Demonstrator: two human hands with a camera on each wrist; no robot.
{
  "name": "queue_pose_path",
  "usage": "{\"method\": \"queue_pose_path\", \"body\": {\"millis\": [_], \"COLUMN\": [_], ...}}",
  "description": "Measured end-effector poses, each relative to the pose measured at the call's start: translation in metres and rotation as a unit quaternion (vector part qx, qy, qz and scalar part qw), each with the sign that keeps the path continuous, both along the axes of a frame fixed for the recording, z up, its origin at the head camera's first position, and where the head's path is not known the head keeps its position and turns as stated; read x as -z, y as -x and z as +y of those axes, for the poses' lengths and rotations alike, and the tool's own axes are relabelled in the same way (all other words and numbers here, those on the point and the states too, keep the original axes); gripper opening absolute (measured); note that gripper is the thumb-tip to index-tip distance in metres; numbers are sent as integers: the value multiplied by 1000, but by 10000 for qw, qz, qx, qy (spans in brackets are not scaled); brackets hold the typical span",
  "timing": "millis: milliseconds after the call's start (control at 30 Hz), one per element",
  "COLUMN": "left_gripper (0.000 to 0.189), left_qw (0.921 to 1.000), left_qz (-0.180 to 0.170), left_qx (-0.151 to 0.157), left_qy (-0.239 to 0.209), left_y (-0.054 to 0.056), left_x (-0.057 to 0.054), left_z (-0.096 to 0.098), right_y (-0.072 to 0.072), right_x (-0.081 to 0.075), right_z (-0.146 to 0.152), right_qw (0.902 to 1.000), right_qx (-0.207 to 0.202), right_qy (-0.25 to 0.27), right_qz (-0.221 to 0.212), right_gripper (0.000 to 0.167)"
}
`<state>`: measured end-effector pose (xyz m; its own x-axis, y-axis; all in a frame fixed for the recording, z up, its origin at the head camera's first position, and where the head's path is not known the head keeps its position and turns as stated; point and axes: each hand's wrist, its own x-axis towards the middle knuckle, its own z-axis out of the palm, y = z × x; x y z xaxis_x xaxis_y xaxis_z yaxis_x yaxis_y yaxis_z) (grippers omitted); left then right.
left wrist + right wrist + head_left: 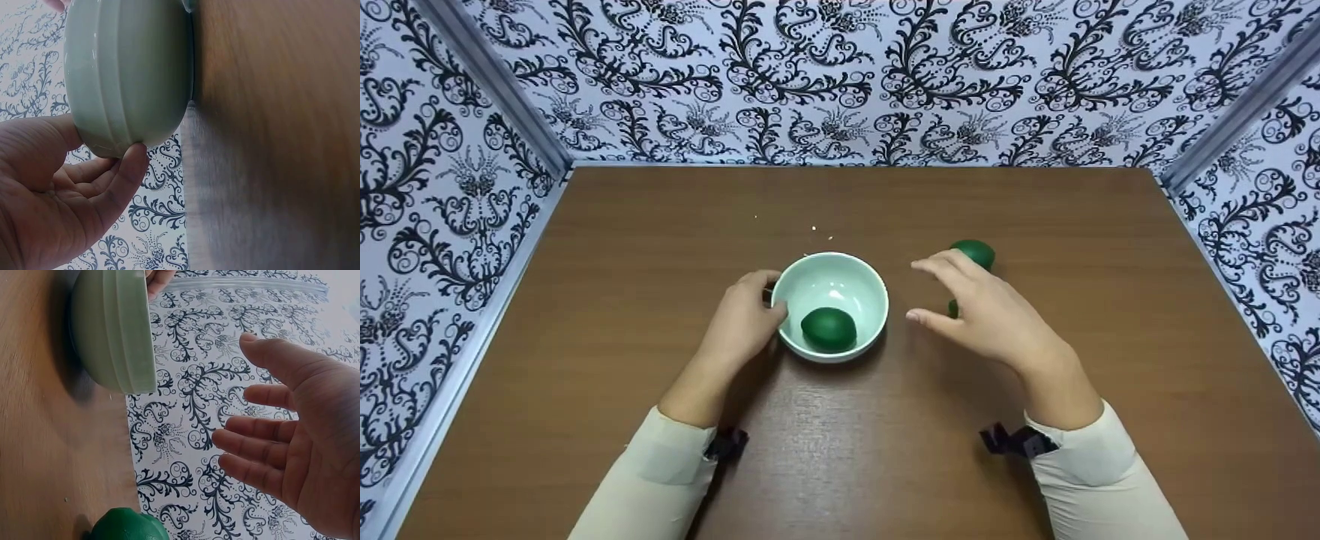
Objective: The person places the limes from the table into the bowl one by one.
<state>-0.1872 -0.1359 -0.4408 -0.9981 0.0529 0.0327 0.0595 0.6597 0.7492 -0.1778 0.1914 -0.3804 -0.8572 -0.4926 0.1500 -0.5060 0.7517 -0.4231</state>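
A pale green bowl point(855, 281) stands on the table, with one dark green lime-like fruit point(829, 330) lying inside it. My left hand point(744, 319) holds the bowl by its left side, thumb over the rim and fingers against the outer wall, as the left wrist view shows on the bowl's side point(140, 67). To the right of the bowl, my right hand point(986, 311) hovers with fingers spread and nothing in its grasp. Beyond its fingers lies another green fruit point(976, 253); a further bit of green point(953, 308) shows past the thumb, mostly hidden by the hand.
The brown wooden table point(660, 225) is bounded by patterned walls point(840, 82) at the back and both sides. A few small white crumbs point(814, 228) lie behind the bowl. Dark wrist straps point(1020, 441) sit at the cuffs.
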Motion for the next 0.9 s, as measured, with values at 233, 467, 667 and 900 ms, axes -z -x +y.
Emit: {"method": "queue_pose_path", "body": {"millis": [233,467,667,900], "left_gripper": [42,41,40,39], "left_qw": [10000,10000,10000,10000], "left_qz": [-6,-25,-11,5], "left_qx": [3,-6,1,8], "left_qy": [99,63,42,9], "left_y": [1,1,1,0], "left_x": [2,0,1,0], "left_z": [-1,0,0,-1], "right_y": [2,4,5,8], "right_x": [-2,-3,-4,-3], "right_z": [6,13,18,21], "right_qw": [9998,9994,9994,9992], "right_qx": [84,115,107,157], "right_qy": [-18,34,27,-37], "right_qz": [-200,-325,-339,-358], "right_gripper": [67,75,80,79]}}
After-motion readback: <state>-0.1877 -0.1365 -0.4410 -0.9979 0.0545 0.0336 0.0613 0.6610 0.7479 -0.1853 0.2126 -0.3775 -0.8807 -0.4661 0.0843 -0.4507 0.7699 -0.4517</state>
